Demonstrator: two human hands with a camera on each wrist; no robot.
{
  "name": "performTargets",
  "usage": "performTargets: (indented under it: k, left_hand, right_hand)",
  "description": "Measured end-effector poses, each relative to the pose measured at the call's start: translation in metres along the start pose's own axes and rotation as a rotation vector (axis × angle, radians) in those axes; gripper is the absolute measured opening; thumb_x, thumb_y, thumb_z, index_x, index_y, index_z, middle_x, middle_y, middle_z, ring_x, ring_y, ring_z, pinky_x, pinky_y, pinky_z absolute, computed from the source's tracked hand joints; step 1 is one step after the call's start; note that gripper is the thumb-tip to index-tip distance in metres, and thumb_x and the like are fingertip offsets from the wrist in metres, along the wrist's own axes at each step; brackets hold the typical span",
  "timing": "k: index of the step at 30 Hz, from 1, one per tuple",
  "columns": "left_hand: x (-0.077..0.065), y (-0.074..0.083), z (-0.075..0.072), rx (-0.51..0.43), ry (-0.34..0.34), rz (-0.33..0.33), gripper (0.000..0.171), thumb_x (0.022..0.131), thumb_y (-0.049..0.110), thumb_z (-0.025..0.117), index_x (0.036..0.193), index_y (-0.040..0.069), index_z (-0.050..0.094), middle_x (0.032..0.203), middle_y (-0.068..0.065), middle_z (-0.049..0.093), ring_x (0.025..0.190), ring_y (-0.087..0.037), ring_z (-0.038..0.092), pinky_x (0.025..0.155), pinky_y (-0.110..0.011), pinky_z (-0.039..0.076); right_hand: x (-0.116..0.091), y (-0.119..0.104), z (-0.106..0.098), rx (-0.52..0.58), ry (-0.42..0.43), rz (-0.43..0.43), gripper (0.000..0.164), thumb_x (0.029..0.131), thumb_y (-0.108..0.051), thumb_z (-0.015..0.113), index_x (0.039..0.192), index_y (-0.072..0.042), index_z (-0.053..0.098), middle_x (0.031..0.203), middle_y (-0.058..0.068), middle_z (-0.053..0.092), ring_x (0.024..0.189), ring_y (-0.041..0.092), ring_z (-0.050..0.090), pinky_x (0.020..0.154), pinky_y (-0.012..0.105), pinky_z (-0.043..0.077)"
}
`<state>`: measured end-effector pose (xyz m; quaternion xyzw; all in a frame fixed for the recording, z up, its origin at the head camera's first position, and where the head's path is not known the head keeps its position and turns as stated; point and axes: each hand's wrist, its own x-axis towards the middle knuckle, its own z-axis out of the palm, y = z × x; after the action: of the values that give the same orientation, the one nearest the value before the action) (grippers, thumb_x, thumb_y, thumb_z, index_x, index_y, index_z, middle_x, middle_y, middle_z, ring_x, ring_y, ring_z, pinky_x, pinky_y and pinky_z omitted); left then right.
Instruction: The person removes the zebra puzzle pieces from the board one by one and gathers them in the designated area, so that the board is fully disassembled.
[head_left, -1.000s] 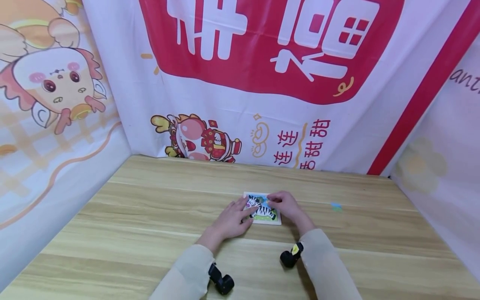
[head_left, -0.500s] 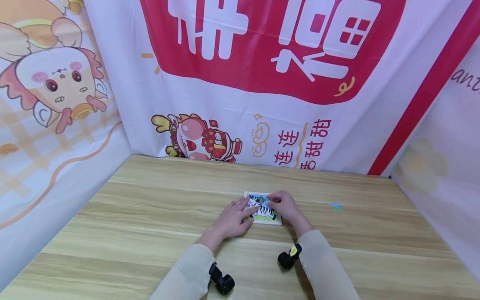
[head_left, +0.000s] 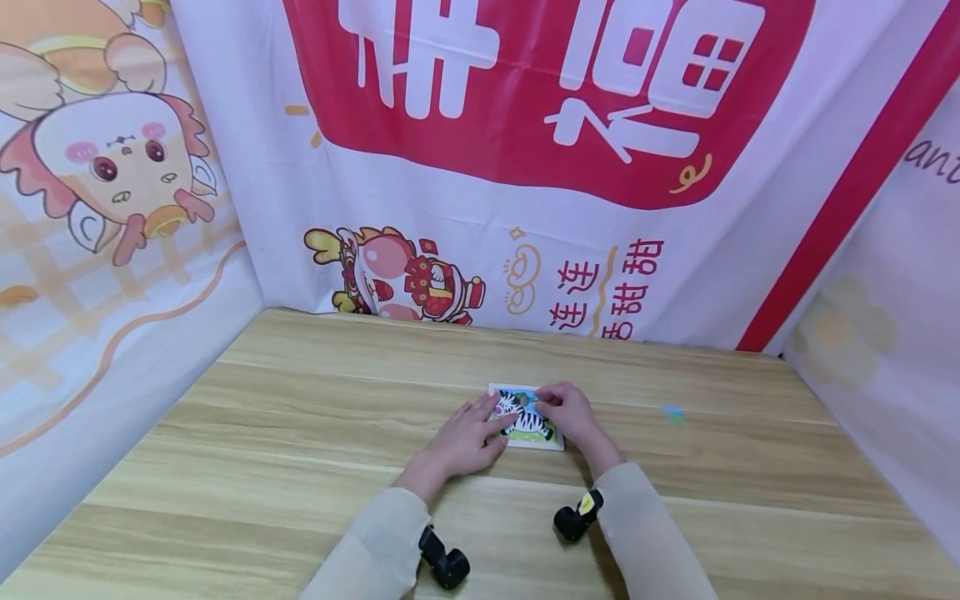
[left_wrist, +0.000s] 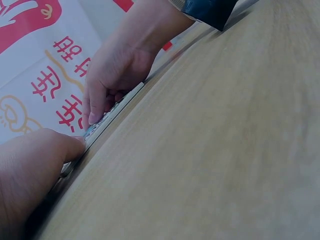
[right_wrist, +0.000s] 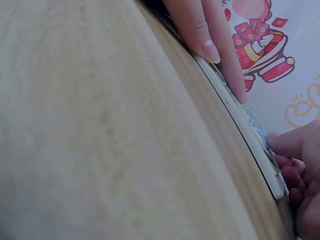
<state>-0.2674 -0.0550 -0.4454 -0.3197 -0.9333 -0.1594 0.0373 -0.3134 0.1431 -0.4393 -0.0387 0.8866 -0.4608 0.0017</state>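
Currently, right hand: bent over the upper right corner of the zebra board, hiding that corner, thumb touching its face; whether a piece is pinched there, I cannot tell
Left hand: fingers extended across the board's left side, covering part of it, gripping nothing visible
Zebra board: flat on the wooden table, just below and right of the frame's centre; both wrist views catch it nearly edge-on, its print hard to read
Blue scrap: right of the frame, well apart from both hands, too small to make out
Sleeves: cut off at the bottom edge
Red-and-white banner: behind, big characters cut by the top edge
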Motion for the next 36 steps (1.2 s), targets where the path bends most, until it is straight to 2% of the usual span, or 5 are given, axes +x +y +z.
performTargets:
  k: [11, 21, 36]
  left_hand:
    - [0.0011, -0.0004, -0.0002, 0.002, -0.007, -0.005, 0.043, 0.090, 0.035, 0.037, 0.132, 0.021, 0.037, 0.140, -0.014, 0.019, 0.127, -0.027, 0.013, 0.100, -0.044, 0.015]
    - [0.0007, -0.0015, -0.0001, 0.000, 0.004, -0.005, 0.043, 0.090, 0.034, 0.038, 0.131, 0.020, 0.038, 0.139, -0.015, 0.020, 0.127, -0.028, 0.014, 0.100, -0.045, 0.015]
    - [0.0011, -0.0003, 0.0000, 0.000, -0.009, -0.014, 0.043, 0.090, 0.035, 0.037, 0.132, 0.022, 0.037, 0.140, -0.013, 0.019, 0.127, -0.026, 0.013, 0.101, -0.043, 0.013]
  right_hand:
    - [0.0011, -0.0019, 0.0021, -0.050, 0.019, 0.016, 0.020, 0.078, -0.014, 0.064, 0.096, -0.007, 0.063, 0.090, 0.006, 0.052, 0.082, 0.020, 0.047, 0.074, 0.034, 0.041]
    - [0.0053, -0.0006, 0.0055, -0.065, 0.015, 0.014, 0.020, 0.077, -0.013, 0.064, 0.096, -0.007, 0.063, 0.091, 0.006, 0.052, 0.083, 0.020, 0.047, 0.075, 0.034, 0.041]
    - [0.0008, -0.0038, 0.0041, -0.014, 0.032, 0.015, 0.017, 0.077, -0.010, 0.064, 0.094, -0.009, 0.062, 0.088, 0.004, 0.055, 0.083, 0.019, 0.050, 0.077, 0.034, 0.042]
